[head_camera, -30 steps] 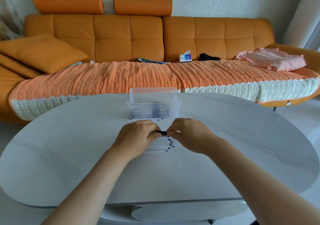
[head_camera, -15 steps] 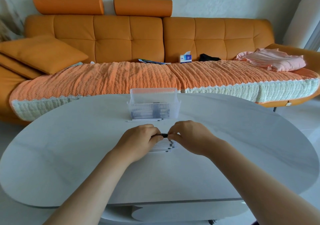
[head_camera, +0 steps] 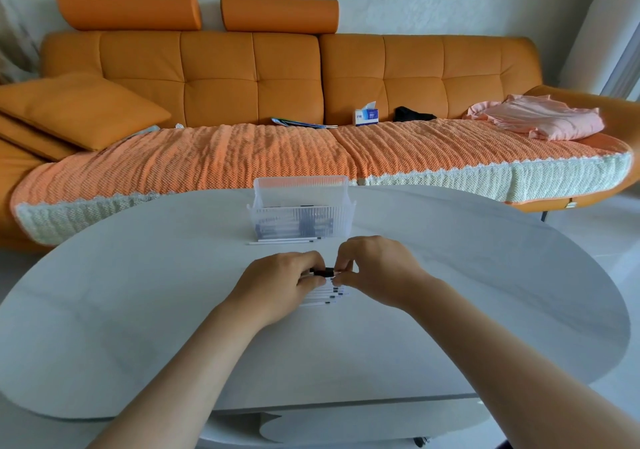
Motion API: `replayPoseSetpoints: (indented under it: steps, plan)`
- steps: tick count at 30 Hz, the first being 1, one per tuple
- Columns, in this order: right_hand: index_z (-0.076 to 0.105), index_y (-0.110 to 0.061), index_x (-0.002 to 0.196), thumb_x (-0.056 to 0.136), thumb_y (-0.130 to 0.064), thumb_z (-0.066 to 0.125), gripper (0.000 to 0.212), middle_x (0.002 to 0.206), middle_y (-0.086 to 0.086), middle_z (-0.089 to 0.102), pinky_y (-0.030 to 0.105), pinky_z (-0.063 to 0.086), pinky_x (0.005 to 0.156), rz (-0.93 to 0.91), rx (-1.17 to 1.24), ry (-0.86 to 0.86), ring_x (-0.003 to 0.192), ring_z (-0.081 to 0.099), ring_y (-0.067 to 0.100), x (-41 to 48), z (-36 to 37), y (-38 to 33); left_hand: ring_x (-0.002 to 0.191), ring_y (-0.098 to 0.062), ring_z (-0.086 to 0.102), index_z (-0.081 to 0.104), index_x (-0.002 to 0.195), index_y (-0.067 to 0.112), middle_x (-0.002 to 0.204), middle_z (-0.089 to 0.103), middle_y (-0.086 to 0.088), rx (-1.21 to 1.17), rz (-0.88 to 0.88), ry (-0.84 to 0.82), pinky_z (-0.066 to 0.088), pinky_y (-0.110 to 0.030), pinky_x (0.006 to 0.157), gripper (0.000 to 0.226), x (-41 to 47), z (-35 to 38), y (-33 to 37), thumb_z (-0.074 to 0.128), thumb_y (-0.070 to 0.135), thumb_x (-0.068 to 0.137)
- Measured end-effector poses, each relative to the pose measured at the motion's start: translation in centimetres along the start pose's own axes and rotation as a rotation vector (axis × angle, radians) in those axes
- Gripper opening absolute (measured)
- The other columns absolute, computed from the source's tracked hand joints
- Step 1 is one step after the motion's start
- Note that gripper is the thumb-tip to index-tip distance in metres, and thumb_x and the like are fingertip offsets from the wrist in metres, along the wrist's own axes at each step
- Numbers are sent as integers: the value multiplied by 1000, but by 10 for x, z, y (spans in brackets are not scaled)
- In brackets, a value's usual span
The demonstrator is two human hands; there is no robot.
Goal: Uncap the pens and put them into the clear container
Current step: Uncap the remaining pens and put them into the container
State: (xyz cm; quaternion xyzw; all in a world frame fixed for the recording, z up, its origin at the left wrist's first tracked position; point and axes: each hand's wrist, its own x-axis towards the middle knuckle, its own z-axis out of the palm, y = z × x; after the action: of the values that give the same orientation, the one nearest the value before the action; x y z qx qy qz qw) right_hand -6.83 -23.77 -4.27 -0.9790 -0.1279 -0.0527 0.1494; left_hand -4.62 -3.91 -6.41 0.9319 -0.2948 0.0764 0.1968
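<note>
Over the last second very little had moved: both hands had stayed together above the row of pens (head_camera: 325, 298) on the table (head_camera: 138, 310), sinking only slightly toward the near edge. The left hand (head_camera: 277, 286) was curled round the barrel of one pen (head_camera: 323, 271), and the right hand (head_camera: 377, 268) pinched its other end with fingertips and thumb. A short black section showed in the gap between them. That gap looked about as wide as it had a second before, so the cap had probably not come free yet. The piece was small and half covered by fingers, though, so it could not be told whether it was the cap itself or part of the barrel. The held pen hung just above the waiting row, well short of the clear container (head_camera: 301, 220), which stood further back on the table with dark pen shapes visible through its ribbed wall. Two thin pens (head_camera: 284, 240) lay on the table just in front of the container. Judged from this, the pull on the current pen was in hand but not finished — it needed a firmer tug apart before the pen could be carried forward and dropped in. Several pens in the row remained to be done.
</note>
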Motion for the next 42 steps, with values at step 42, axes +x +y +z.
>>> replayPoseSetpoints:
  steps: [42]
  plan:
    - [73, -34, 100, 91, -38, 66, 13, 102, -16, 67, 27, 49, 76, -7, 46, -25, 86, 56, 4, -9, -3, -10, 84, -5, 53, 69, 91, 34, 82, 60, 17, 83, 69, 182, 46, -27, 60, 5, -38, -16, -37, 67, 34, 86]
